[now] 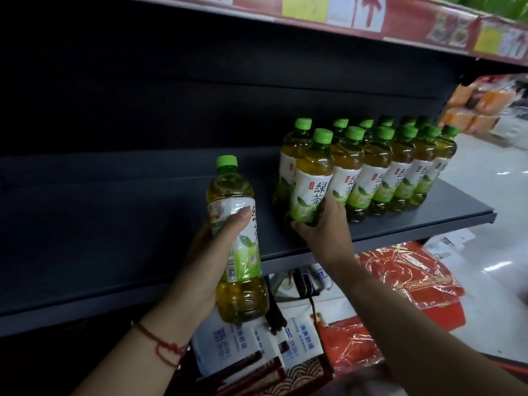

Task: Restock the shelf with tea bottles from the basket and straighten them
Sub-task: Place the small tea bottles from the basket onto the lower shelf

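Several green-capped tea bottles stand in rows on the right part of the dark shelf. My right hand grips the lower body of the front-left bottle, which stands upright at the shelf's front. My left hand holds another tea bottle upright in front of the shelf edge, left of the rows, with my thumb across its white label. The basket is out of view.
The shelf's left part is bare. An upper shelf edge with red and yellow tags runs overhead. Below the shelf lie red packages and white-blue boxes. Orange packs sit beyond the shelf's right end, over a white floor.
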`<action>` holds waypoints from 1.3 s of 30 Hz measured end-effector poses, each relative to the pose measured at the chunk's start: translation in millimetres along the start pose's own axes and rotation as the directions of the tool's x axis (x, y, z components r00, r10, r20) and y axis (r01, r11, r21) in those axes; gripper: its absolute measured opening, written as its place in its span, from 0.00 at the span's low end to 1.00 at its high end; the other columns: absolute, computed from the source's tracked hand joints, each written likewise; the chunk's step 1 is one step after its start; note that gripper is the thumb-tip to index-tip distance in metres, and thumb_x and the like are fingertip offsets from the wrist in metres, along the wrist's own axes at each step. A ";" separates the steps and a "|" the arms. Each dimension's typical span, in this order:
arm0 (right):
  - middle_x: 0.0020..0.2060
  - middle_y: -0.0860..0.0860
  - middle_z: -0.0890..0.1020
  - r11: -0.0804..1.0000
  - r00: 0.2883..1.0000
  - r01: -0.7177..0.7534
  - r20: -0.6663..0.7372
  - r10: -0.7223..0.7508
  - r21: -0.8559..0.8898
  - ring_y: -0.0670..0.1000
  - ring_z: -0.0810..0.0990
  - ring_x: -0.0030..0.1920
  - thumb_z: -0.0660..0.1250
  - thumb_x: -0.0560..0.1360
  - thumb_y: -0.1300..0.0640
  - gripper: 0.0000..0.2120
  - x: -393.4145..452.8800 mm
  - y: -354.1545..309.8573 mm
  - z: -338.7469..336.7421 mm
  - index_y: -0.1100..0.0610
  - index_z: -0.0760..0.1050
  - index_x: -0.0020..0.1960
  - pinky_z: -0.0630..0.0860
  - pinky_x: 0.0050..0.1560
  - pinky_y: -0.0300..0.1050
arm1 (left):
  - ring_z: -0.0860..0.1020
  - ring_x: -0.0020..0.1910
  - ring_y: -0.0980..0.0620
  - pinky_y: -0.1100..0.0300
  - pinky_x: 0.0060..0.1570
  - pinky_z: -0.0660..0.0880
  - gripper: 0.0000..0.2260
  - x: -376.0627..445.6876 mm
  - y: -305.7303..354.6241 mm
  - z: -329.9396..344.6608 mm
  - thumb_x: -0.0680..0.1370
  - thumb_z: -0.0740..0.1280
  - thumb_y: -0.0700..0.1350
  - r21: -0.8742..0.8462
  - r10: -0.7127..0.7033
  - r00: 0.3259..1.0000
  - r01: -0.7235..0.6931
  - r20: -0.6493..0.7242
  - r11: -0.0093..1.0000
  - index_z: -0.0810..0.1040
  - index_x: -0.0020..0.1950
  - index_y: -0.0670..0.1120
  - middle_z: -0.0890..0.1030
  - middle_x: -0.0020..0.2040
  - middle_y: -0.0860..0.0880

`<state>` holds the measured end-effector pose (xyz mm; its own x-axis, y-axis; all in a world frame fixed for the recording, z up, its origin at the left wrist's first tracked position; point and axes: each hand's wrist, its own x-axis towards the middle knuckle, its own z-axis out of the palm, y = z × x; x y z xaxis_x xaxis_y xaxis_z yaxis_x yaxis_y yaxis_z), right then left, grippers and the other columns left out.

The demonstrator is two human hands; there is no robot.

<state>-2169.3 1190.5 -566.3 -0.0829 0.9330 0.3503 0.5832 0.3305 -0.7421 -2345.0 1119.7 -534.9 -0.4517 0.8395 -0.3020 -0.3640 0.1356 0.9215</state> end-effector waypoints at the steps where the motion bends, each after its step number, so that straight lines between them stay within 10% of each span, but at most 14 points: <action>1: 0.63 0.50 0.71 1.000 1.000 0.002 -0.016 -0.002 -0.009 0.50 0.73 0.64 0.80 0.66 0.57 0.38 -0.4 0.5 0.2 0.51 0.66 0.71 0.75 0.65 0.53 | 0.70 0.32 0.57 0.74 0.15 0.65 0.07 5.6 -2.2 0.4 0.78 0.65 0.42 -0.019 0.013 1.000 -0.013 0.008 1.000 0.77 0.55 0.42 0.71 0.34 0.51; 20: 0.60 0.52 0.75 0.991 0.988 -0.130 -0.088 0.130 0.014 0.54 0.76 0.60 0.78 0.69 0.59 0.27 -1.7 -8.9 1.2 0.54 0.66 0.61 0.77 0.58 0.54 | 0.78 0.22 0.62 0.72 0.19 0.70 0.04 -52.1 -6.0 16.1 0.74 0.70 0.46 -0.059 0.067 0.992 -0.061 0.109 0.996 0.76 0.43 0.51 0.79 0.36 0.50; 25: 0.61 0.55 0.74 0.961 0.977 -0.200 -0.041 0.211 0.188 0.56 0.76 0.61 0.75 0.72 0.55 0.25 -17.0 -25.1 -8.0 0.57 0.66 0.63 0.76 0.61 0.57 | 0.84 0.46 0.49 0.55 0.40 0.79 0.14 -64.7 -15.3 0.8 0.69 0.72 0.57 -0.038 0.028 0.959 -0.018 0.281 0.999 0.79 0.53 0.58 0.84 0.47 0.50; 32: 0.54 0.42 0.81 0.860 0.831 -0.375 0.537 0.147 0.345 0.40 0.80 0.53 0.68 0.77 0.43 0.17 -114.9 -67.8 -34.7 0.44 0.71 0.64 0.75 0.48 0.30 | 0.83 0.49 0.45 0.45 0.51 0.79 0.24 -71.3 -15.7 -3.8 0.64 0.75 0.61 0.014 -0.006 0.964 0.002 0.266 1.000 0.78 0.58 0.58 0.84 0.51 0.47; 36: 0.50 0.47 0.84 0.831 0.827 -0.395 0.545 0.136 0.392 0.44 0.84 0.50 0.73 0.74 0.58 0.21 -141.5 -68.5 -27.1 0.44 0.72 0.63 0.79 0.46 0.36 | 0.84 0.44 0.47 0.56 0.39 0.78 0.25 -80.1 -20.8 0.1 0.64 0.73 0.59 0.008 -0.011 0.965 0.009 0.262 1.000 0.79 0.58 0.53 0.84 0.47 0.46; 39: 0.48 0.46 0.85 0.807 0.824 -0.443 0.533 0.194 0.391 0.43 0.84 0.48 0.74 0.73 0.55 0.19 -144.7 -70.5 -32.0 0.44 0.73 0.61 0.78 0.46 0.34 | 0.82 0.49 0.48 0.53 0.48 0.77 0.24 -82.8 -24.6 -0.9 0.70 0.70 0.59 0.001 -0.024 0.955 0.025 0.296 1.000 0.77 0.62 0.49 0.83 0.53 0.47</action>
<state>-2172.6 1027.6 -546.3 -0.3861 0.9085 -0.1599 0.1911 -0.0908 -0.9774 -2299.4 1046.4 -532.9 -0.1814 0.9541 -0.2381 -0.3748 0.1568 0.9138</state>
